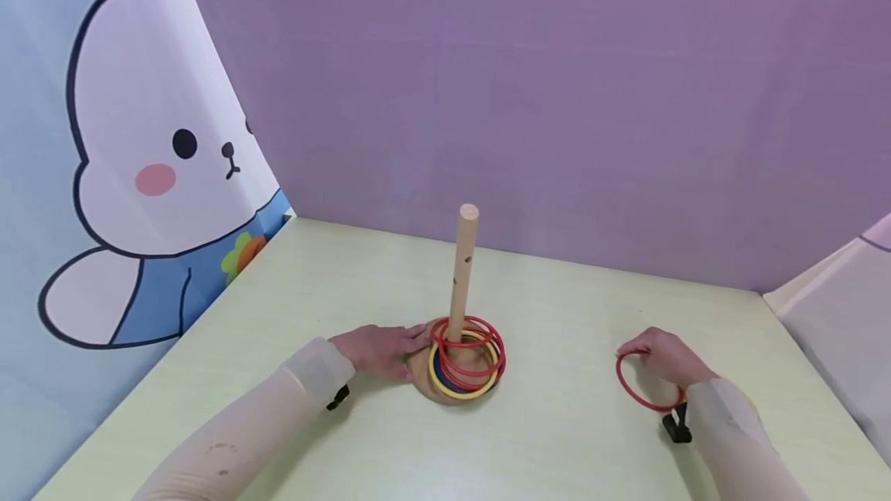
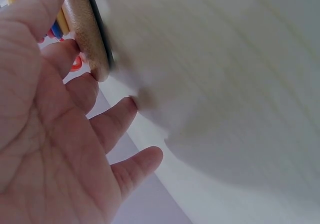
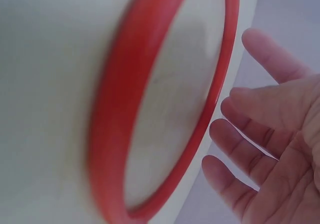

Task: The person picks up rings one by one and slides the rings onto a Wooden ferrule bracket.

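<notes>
A wooden peg (image 1: 462,277) stands upright on a round wooden base (image 1: 420,369). Red, yellow and blue rings lie around its foot, among them a yellow ring (image 1: 433,374). My left hand (image 1: 381,348) touches the left rim of the base. Its ring and little fingers stick out free in the left wrist view. At the right, my right hand (image 1: 671,356) hovers at the far edge of a red ring (image 3: 107,149). Its fingers are loosely bent. In the right wrist view the fingertips look slightly apart from the ring. Part of this ring is hidden under the hand.
A yellow ring (image 1: 741,389) partly shows behind the right sleeve. The pale table (image 1: 557,439) ends at a purple backdrop (image 1: 522,99). A curtain with a cartoon rabbit (image 1: 153,114) hangs on the left. Small black wrist cameras hang under both wrists.
</notes>
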### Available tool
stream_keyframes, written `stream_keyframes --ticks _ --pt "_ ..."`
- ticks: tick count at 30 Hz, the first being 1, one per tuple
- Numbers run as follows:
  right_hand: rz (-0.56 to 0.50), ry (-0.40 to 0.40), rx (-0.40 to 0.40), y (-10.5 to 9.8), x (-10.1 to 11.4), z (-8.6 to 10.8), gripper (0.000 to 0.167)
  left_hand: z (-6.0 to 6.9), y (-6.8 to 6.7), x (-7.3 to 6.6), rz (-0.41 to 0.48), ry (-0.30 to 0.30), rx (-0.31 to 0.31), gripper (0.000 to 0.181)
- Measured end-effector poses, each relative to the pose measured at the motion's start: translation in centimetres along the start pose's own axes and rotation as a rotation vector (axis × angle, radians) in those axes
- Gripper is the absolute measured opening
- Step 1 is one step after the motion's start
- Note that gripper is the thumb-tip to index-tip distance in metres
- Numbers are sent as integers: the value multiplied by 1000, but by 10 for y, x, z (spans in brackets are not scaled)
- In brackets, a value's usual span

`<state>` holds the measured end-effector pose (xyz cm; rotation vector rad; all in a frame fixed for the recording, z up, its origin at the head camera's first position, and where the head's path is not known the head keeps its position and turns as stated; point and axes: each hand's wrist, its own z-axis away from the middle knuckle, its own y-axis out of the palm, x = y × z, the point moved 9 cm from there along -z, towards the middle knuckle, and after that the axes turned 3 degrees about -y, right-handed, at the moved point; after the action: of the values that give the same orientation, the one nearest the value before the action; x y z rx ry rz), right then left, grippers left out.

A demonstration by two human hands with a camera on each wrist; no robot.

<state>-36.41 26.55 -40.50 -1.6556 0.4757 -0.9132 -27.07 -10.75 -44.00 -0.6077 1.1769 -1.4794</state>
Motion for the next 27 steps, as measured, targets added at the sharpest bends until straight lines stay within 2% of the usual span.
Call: stream_keyframes --ticks 5,17,24,27 --pt "-13 -5 5 3 0 0 34 -1 3 0 -4 -2 4 69" --pt "-69 103 86 5 -5 -9 35 -1 0 1 -8 -4 -5 69" --pt "-64 74 88 8 -5 -12 31 0 1 1 -2 -7 -2 68" --pt "-21 45 76 8 -5 -14 28 1 0 1 -4 -5 -3 68"
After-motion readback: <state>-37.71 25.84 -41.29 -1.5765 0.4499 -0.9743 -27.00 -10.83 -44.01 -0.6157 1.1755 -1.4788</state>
